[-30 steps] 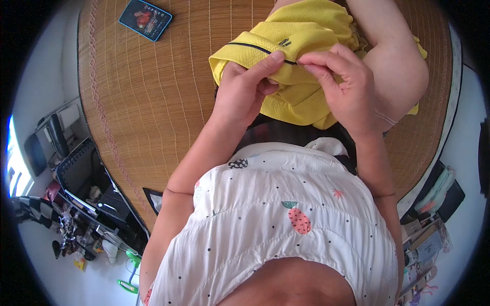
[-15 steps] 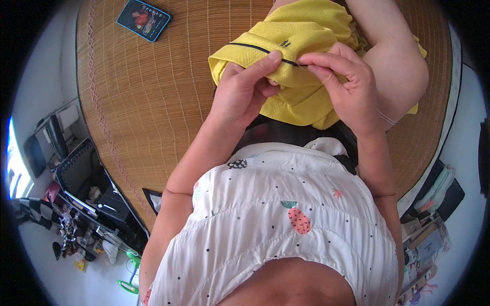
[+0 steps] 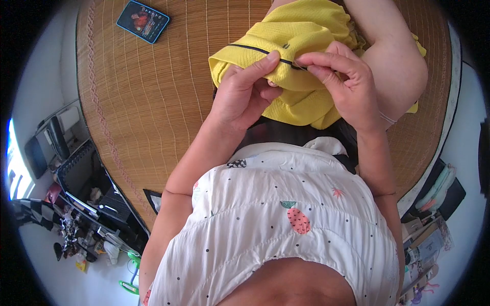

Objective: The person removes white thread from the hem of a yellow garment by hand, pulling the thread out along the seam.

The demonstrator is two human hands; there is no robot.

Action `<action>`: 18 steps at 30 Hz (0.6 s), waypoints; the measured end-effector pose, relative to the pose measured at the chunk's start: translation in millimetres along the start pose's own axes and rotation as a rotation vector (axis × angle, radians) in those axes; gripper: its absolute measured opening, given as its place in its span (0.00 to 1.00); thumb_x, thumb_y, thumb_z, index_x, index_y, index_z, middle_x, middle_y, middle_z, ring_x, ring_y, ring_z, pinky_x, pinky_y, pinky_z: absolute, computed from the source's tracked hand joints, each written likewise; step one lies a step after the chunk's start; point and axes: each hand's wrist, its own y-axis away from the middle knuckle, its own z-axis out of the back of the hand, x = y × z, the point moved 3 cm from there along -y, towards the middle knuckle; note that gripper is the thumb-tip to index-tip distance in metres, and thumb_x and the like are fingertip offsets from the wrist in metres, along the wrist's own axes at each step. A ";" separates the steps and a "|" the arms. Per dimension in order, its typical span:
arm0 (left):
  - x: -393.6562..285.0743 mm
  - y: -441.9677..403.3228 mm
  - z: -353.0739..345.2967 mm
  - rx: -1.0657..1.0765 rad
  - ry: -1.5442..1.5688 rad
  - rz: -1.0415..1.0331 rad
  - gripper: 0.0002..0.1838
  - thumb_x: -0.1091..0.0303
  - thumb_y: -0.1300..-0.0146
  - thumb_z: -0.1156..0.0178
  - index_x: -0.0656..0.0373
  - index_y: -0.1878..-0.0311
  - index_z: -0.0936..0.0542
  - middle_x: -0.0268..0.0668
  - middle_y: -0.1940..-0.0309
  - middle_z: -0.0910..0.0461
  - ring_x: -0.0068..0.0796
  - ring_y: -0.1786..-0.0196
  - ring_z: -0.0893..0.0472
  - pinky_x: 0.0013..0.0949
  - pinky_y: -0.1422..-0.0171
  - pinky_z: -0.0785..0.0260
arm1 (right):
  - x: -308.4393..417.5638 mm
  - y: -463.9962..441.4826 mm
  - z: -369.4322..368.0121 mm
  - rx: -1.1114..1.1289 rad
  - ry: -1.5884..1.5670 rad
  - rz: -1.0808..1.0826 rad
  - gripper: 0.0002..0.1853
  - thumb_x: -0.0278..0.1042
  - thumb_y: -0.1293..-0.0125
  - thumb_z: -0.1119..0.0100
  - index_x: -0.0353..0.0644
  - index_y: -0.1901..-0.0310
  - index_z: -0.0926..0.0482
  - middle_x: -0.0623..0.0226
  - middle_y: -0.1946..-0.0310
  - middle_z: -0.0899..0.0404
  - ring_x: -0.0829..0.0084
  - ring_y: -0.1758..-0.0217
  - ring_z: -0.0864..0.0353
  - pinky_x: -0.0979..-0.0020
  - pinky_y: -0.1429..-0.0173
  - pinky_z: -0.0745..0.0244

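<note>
Across the upper middle of the frame, yellow cloth (image 3: 306,33) lay bunched, firmly gripped!
Thumb on top, the left hand (image 3: 245,92) clamped it at the dark stripe (image 3: 249,47); the right hand (image 3: 352,84), thumb and forefinger together, pinched a fine strand (image 3: 300,66) beside it. Upper left, a phone (image 3: 143,21) lay on matting (image 3: 153,102).

A hand could pass over the wide bare stretch of woven mat (image 3: 148,102) at left of the frame, between the phone (image 3: 143,22) in the upper left and the yellow cloth (image 3: 303,28) at upper centre. At upper right a bent leg (image 3: 395,69) blocks the way beside the right hand (image 3: 352,89). Between that hand and the left hand (image 3: 240,94) only a narrow gap shows, over the cloth
</note>
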 end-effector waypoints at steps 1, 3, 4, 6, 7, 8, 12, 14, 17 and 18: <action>0.9 -0.5 0.9 0.020 0.037 0.014 0.11 0.70 0.40 0.47 0.60 0.55 0.30 0.32 0.68 0.25 0.13 0.74 0.29 0.12 0.83 0.45 | -0.1 -0.2 0.2 0.005 0.000 -0.002 0.07 0.23 0.47 0.42 0.42 0.64 0.20 0.69 0.78 0.29 0.77 0.73 0.30 0.78 0.67 0.34; 3.2 -1.8 4.2 0.060 0.112 0.041 0.11 0.70 0.40 0.47 0.60 0.54 0.30 0.32 0.67 0.25 0.13 0.73 0.28 0.12 0.82 0.45 | -3.5 0.4 -1.3 -0.002 -0.039 -0.006 0.07 0.23 0.46 0.42 0.42 0.65 0.20 0.70 0.77 0.28 0.77 0.72 0.29 0.78 0.66 0.34; 3.7 -1.8 3.9 0.066 0.139 0.057 0.11 0.70 0.40 0.47 0.60 0.54 0.30 0.32 0.67 0.25 0.13 0.73 0.28 0.12 0.82 0.45 | -5.5 0.7 -2.3 -0.005 -0.059 -0.008 0.07 0.23 0.46 0.42 0.42 0.65 0.20 0.70 0.77 0.27 0.77 0.72 0.29 0.78 0.65 0.34; 4.6 -1.4 3.6 0.076 0.193 0.089 0.11 0.70 0.40 0.47 0.59 0.54 0.30 0.32 0.67 0.25 0.13 0.73 0.28 0.12 0.82 0.44 | -8.2 0.7 -3.7 -0.009 -0.102 -0.020 0.07 0.23 0.46 0.43 0.41 0.65 0.20 0.70 0.76 0.26 0.78 0.71 0.28 0.79 0.64 0.34; 5.3 -1.4 3.9 0.084 0.212 0.103 0.11 0.70 0.40 0.47 0.59 0.54 0.30 0.33 0.67 0.25 0.13 0.73 0.28 0.12 0.82 0.44 | -9.5 1.0 -4.5 -0.011 -0.124 -0.026 0.06 0.23 0.46 0.43 0.40 0.66 0.20 0.71 0.75 0.26 0.78 0.71 0.28 0.79 0.63 0.34; 6.1 -1.3 4.5 0.091 0.231 0.117 0.11 0.69 0.39 0.47 0.59 0.54 0.30 0.33 0.67 0.24 0.13 0.73 0.28 0.12 0.82 0.44 | -11.0 1.7 -5.6 -0.020 -0.149 -0.039 0.06 0.23 0.46 0.43 0.40 0.66 0.20 0.71 0.75 0.25 0.78 0.71 0.28 0.79 0.63 0.34; 6.3 -0.6 1.8 0.100 0.180 0.109 0.11 0.69 0.39 0.47 0.59 0.55 0.30 0.32 0.67 0.25 0.12 0.74 0.29 0.12 0.82 0.45 | -14.7 4.2 -9.2 -0.061 -0.191 -0.066 0.05 0.23 0.46 0.43 0.39 0.68 0.20 0.70 0.75 0.25 0.78 0.70 0.27 0.79 0.62 0.34; 5.1 1.1 -0.2 0.089 0.081 0.042 0.11 0.69 0.39 0.47 0.60 0.55 0.30 0.32 0.68 0.25 0.12 0.75 0.30 0.12 0.82 0.45 | -13.5 4.8 -10.0 -0.087 -0.177 -0.065 0.04 0.23 0.46 0.43 0.39 0.68 0.21 0.70 0.75 0.25 0.79 0.70 0.27 0.79 0.61 0.33; 3.1 3.8 -4.7 0.072 -0.016 -0.038 0.10 0.68 0.40 0.46 0.60 0.57 0.30 0.31 0.69 0.26 0.11 0.76 0.31 0.13 0.82 0.46 | -9.2 5.6 -11.0 -0.124 -0.152 -0.063 0.03 0.23 0.45 0.43 0.39 0.69 0.21 0.70 0.75 0.24 0.79 0.69 0.27 0.79 0.61 0.33; 2.2 4.7 -6.3 0.066 -0.039 -0.061 0.10 0.68 0.40 0.46 0.61 0.57 0.29 0.31 0.70 0.26 0.11 0.76 0.31 0.13 0.82 0.46 | -8.0 5.5 -11.2 -0.135 -0.144 -0.060 0.03 0.23 0.45 0.43 0.39 0.69 0.21 0.70 0.74 0.24 0.79 0.69 0.27 0.79 0.61 0.33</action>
